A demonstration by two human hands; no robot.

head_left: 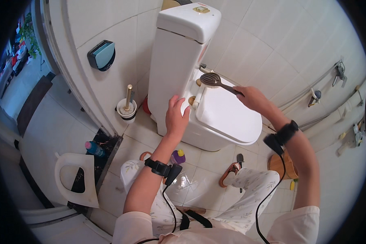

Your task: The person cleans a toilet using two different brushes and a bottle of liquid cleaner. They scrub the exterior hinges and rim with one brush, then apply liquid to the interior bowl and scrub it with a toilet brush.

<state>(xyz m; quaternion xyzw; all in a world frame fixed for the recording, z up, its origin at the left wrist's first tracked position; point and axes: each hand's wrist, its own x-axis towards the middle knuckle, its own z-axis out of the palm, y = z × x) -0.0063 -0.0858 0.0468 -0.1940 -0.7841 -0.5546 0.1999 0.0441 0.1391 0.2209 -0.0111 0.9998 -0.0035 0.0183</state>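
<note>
In my right hand is the handle of a brown brush. Its ribbed oval head has pale bristles on the underside and is over the rear of the white toilet, near the hinges. The toilet's white lid is down. My left hand is in front of the base of the tank, its fingers apart and pointing up. I cannot tell whether it touches the toilet. Beside its fingertips is a round tan hinge cap.
Left of the tank stands a toilet brush in a white holder. A purple bottle with a yellow cap is on the tiles below my left forearm. By the doorway are a blue bottle and a white plastic stool. A wooden bucket sits at the right.
</note>
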